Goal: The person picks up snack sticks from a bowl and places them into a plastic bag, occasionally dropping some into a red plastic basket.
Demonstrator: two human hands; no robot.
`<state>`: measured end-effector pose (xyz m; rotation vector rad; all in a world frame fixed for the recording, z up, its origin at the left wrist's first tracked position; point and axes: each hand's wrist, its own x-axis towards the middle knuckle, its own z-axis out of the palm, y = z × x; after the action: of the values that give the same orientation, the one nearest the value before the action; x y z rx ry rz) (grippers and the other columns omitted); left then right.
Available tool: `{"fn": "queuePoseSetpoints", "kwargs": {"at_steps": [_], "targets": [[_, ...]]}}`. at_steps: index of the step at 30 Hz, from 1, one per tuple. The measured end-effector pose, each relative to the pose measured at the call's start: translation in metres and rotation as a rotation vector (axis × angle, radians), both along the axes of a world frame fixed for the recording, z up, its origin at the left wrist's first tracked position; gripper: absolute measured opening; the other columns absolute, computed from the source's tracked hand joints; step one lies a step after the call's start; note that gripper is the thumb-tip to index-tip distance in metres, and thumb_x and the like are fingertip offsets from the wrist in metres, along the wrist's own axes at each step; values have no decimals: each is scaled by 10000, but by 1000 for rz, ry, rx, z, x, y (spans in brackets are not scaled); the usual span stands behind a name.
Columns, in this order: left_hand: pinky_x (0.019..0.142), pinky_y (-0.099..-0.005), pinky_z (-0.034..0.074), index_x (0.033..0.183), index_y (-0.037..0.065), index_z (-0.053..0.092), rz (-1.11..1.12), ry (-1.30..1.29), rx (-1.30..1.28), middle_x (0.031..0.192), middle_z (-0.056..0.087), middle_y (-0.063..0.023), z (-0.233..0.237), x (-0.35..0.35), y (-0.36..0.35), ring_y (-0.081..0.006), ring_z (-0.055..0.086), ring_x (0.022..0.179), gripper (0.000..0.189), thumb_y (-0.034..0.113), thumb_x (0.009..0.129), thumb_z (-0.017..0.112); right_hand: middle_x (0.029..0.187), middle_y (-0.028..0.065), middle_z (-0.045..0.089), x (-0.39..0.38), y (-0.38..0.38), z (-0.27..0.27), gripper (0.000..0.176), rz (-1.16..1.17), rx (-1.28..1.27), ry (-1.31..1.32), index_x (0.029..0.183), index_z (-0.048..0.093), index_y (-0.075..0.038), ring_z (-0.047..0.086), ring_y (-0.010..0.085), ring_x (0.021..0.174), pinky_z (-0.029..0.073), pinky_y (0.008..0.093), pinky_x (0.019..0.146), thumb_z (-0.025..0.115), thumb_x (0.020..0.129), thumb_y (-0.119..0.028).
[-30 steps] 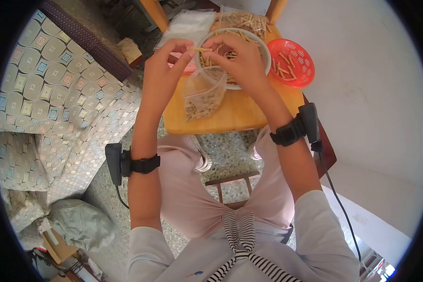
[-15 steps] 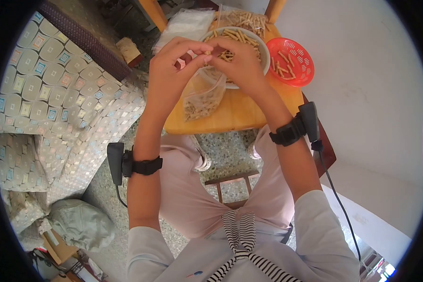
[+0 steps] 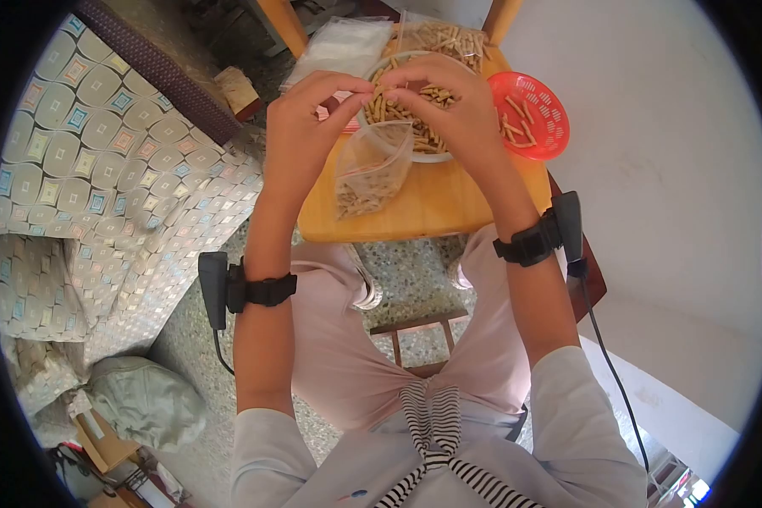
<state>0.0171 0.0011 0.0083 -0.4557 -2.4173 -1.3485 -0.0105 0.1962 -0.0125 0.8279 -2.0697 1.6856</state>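
Note:
My left hand is above the left rim of a white bowl, thumb and forefinger pinched together. From the other side my right hand comes over the bowl, also with thumb and forefinger close together, a small gap from the left fingertips. Whatever either pinch holds is too small to make out. Tan, stick-like pieces fill the bowl; my right hand hides part of them. Just below my hands, a clear zip bag stands with its mouth open and small tan bits in its bottom.
A red perforated basket with several tan sticks sits at the right on the wooden chair seat. Behind the bowl lie a filled clear bag and a stack of clear bags. A patterned sofa stands at left.
My fingertips were together above the bowl, around a small tan piece; now they are slightly apart. My right hand has shifted right, and more of the bowl and zip bag shows.

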Motion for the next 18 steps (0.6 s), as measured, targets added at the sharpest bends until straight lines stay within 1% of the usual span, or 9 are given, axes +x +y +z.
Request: {"fn": "queuePoseSetpoints", "kwargs": {"at_steps": [4, 6, 7, 10, 12, 15, 16, 17, 18], "targets": [[622, -244, 470, 1056, 87, 743, -12, -44, 25, 956, 697, -11, 0, -1, 4, -97, 586, 685, 205, 129, 856, 732, 926, 48, 696, 1, -4, 0, 158, 19, -1, 36, 990, 757, -68, 615, 148, 762, 502, 272, 721, 751, 836, -103], [653, -218, 468, 1053, 34, 735, -47, 25, -47, 992, 703, -20, -6, -4, 1, -82, 580, 736, 186, 83, 874, 718, 927, 49, 697, 3, -4, 1, 160, 33, -11, 28, 991, 758, -69, 618, 152, 761, 504, 271, 718, 752, 836, -105], [653, -218, 468, 1053, 34, 735, -48, 24, -47, 992, 703, -20, -6, -4, 1, -82, 580, 736, 186, 83, 874, 718, 926, 49, 699, 5, -5, 2, 155, 37, 7, 41, 987, 757, -67, 621, 152, 758, 506, 274, 716, 750, 837, -105], [682, -223, 487, 1054, 17, 725, -74, -64, -1, 987, 705, -25, 3, 2, 2, -90, 606, 772, 178, 75, 887, 708, 923, 47, 706, 4, -4, 1, 147, 29, 14, 55, 983, 753, -60, 628, 146, 758, 511, 277, 715, 745, 843, -106], [714, -222, 494, 1047, 24, 731, -45, -178, 110, 987, 707, -27, 11, 7, 1, -92, 620, 798, 163, 75, 895, 704, 921, 45, 709, 4, -4, 1, 145, 16, 5, 55, 983, 750, -57, 632, 141, 760, 514, 278, 717, 742, 847, -107], [745, -222, 498, 1022, 38, 744, 5, -77, 120, 956, 706, -31, 11, 7, -5, -87, 625, 809, 138, 73, 894, 707, 923, 51, 715, 6, -3, 4, 156, -18, -29, -24, 998, 734, -44, 649, 132, 782, 518, 276, 727, 735, 856, -107], [745, -222, 498, 1022, 38, 744, 3, -78, 120, 956, 706, -31, 12, 8, -4, -87, 625, 809, 138, 73, 894, 707, 927, 56, 716, 7, -4, 4, 163, 10, -43, -90, 1011, 727, -38, 657, 132, 798, 519, 274, 733, 728, 862, -106], [731, -216, 486, 1007, 43, 750, -40, -92, 175, 939, 704, -29, 13, 11, -2, -80, 615, 795, 131, 76, 885, 716, 931, 62, 718, 7, -5, 4, 171, 37, -57, -156, 1023, 720, -33, 664, 133, 813, 520, 273, 740, 721, 868, -105], [717, -209, 474, 992, 49, 756, -83, -106, 230, 923, 702, -26, 16, 13, 1, -73, 605, 781, 124, 79, 876, 726, 931, 62, 718, 6, -4, 2, 171, 35, -57, -156, 1023, 720, -33, 664, 133, 813, 520, 273, 740, 721, 868, -105]]}}
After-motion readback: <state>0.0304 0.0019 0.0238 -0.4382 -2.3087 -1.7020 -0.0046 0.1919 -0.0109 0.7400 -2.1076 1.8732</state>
